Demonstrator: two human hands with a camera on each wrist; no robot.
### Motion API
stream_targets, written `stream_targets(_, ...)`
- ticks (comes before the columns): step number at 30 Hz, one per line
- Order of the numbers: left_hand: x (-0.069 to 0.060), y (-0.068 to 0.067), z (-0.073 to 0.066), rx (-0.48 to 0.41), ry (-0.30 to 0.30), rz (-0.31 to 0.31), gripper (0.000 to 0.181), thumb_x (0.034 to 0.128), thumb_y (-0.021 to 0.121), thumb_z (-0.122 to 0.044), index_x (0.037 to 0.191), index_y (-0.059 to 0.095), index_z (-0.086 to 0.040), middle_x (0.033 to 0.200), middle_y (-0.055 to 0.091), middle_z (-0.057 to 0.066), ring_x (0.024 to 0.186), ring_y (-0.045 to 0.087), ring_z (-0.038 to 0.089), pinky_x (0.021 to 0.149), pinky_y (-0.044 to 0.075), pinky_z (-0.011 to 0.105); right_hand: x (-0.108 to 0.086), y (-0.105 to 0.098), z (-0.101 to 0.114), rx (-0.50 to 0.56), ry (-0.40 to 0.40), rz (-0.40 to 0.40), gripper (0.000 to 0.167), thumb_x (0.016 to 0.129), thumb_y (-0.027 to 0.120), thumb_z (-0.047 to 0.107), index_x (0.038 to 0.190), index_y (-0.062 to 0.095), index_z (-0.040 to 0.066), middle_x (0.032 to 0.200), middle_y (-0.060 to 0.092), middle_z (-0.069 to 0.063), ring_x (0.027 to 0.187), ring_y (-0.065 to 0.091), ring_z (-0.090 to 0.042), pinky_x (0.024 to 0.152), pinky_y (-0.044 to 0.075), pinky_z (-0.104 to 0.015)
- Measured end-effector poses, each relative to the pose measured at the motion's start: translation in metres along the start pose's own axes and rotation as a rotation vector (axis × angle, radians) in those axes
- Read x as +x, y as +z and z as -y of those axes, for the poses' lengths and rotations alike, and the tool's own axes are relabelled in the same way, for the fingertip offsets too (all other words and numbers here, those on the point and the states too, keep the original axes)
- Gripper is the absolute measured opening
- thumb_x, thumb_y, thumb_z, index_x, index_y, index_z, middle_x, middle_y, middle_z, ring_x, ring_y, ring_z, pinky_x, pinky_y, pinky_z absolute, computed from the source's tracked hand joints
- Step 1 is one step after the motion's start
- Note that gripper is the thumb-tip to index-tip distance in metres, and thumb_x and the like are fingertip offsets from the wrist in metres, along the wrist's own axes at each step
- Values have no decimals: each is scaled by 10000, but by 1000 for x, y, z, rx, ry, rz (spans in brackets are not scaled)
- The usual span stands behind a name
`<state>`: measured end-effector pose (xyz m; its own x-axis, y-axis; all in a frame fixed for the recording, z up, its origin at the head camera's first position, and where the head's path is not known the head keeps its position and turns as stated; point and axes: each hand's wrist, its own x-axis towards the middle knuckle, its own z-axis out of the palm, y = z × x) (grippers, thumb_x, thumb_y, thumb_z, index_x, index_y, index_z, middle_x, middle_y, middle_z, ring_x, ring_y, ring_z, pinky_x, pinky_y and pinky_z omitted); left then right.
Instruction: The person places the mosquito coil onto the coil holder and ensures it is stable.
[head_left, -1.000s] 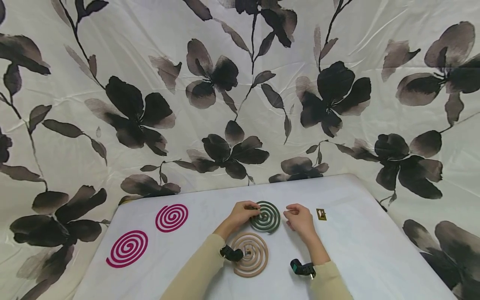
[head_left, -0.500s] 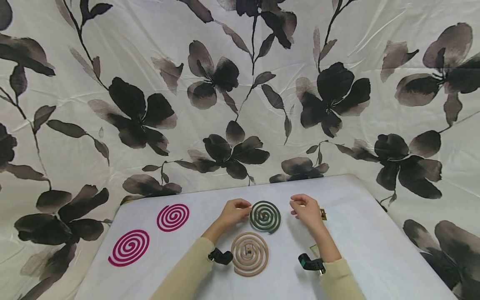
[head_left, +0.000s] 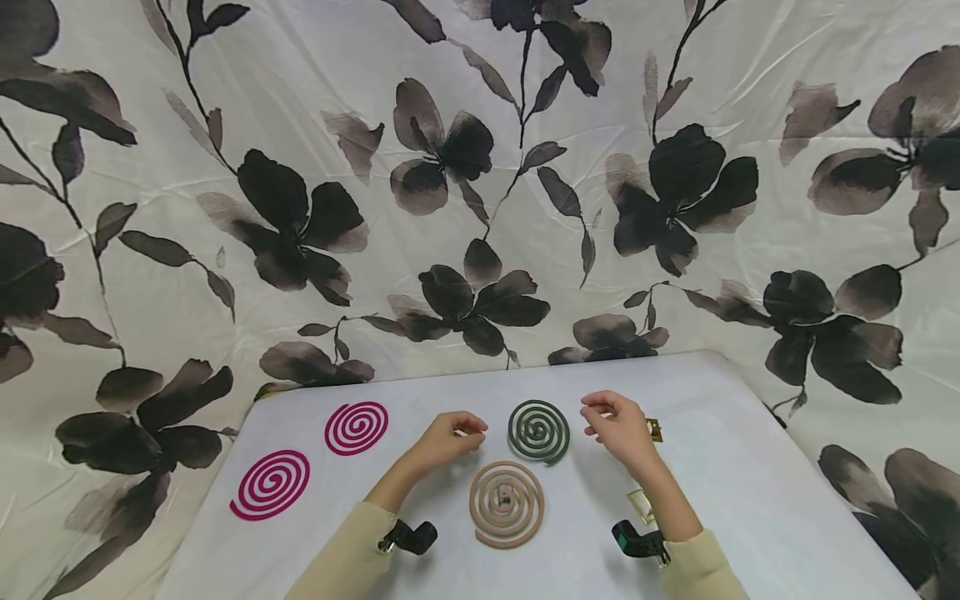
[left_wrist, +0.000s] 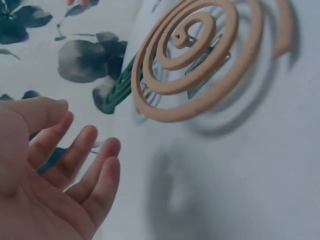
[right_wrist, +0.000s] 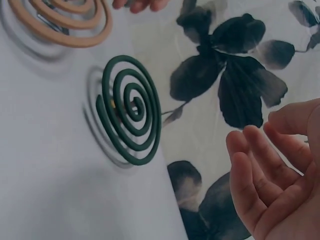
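A green spiral coil [head_left: 538,431] stands raised over the white table between the two hands; in the right wrist view the green coil [right_wrist: 145,112] casts a shadow below it. Nearer the person is a tan coil [head_left: 507,505], and the left wrist view shows the tan coil [left_wrist: 200,107] above a small metal stand [left_wrist: 207,67]. My left hand [head_left: 442,442] hovers left of both coils, fingers relaxed and holding nothing. To the right of the green coil my right hand [head_left: 618,425] is in the air, loosely bent and empty.
Two magenta coils [head_left: 356,428] [head_left: 270,485] lie at the left of the table [head_left: 757,500]. A small gold-coloured piece [head_left: 655,430] is beside the right hand, and another [head_left: 641,506] is by the right forearm. Behind hangs a floral cloth [head_left: 555,250].
My left hand has let go of the green coil and moved away to the left. The right hand has shifted slightly right, away from it. The head view has turned a little.
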<state>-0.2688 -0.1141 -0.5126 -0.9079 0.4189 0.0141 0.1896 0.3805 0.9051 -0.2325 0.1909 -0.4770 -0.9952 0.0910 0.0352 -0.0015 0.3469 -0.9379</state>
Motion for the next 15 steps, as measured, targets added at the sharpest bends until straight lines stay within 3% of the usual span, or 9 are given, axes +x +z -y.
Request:
stream_targets(10,-45,-14,-3,135,36,24,171,923,639,-90,1044,677,23,944,667,38,855,600,199,738,494,308,-24,-19,4,-47,-19,95,172,936,640,116,1090,655,42,877,639,-70,756,656,-282,630,523,-306)
stream_targets(15,-65,-21,11,162,25,32,194,926,646,-135,1054,677,8,945,664,20,802,596,174,693,494,280,-38,-36,1,-83,-51,122,171,934,657,146,1077,669,53,869,634,-57,745,648,-265,617,518,-305)
